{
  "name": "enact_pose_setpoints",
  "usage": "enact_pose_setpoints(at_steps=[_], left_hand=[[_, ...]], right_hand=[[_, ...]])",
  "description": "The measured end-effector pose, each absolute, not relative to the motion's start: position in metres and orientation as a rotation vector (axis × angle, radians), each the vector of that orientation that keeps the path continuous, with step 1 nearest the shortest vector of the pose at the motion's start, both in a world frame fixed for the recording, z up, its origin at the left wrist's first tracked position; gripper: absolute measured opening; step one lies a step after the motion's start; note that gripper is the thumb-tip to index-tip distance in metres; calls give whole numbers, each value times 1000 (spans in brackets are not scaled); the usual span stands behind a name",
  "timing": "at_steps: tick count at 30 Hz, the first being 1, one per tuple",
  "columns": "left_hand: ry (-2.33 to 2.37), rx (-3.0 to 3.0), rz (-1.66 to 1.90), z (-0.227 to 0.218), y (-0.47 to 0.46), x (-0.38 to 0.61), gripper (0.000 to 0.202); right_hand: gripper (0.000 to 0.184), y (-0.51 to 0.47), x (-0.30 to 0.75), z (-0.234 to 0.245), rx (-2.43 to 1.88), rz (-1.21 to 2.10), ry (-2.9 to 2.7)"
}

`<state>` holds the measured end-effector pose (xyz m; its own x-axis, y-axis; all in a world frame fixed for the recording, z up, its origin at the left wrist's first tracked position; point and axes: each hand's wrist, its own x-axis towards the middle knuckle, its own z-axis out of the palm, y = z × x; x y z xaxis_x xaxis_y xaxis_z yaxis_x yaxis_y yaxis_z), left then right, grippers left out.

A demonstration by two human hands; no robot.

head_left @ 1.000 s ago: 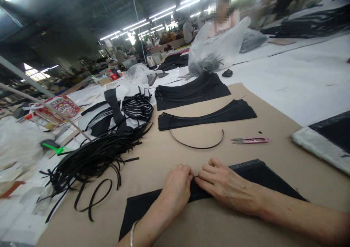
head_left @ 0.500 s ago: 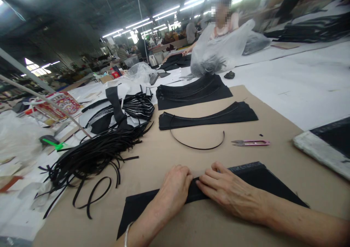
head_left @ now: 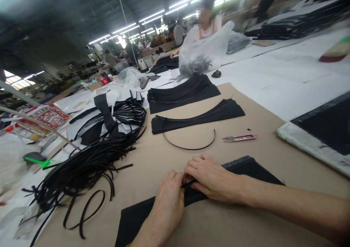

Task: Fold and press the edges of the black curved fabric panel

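On tan sheet (head_left: 218, 225), left hand (head_left: 168, 196) and right hand (head_left: 210, 177) pinch a curve-edged black panel (head_left: 135, 218) between closed fingers (head_left: 193, 165).

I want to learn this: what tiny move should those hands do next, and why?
Perhaps press along the far edge of the black cloth, because the left hand and right hand are close together, with their fingers at that edge.

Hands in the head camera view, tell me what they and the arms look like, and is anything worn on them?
The left hand and right hand are both ungloved, and no ring can be made out. The right forearm is bare, with no sleeve or watch in view. The left forearm is mostly cut off by the bottom edge.
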<state>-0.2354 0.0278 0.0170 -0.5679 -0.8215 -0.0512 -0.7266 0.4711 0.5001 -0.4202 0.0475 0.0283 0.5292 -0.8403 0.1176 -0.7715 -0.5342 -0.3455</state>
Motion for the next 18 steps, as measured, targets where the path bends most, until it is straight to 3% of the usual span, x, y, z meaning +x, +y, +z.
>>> enact_pose_setpoints(at_steps=[8,18], left_hand=[[-2560,1273,-609,17,39,-235,34],[-2430,905,135,-38,56,-223,44]], right_hand=[[8,42,-429,22,-2467,-429,1164],[16,48,-444,12,-2757,-447,1062]])
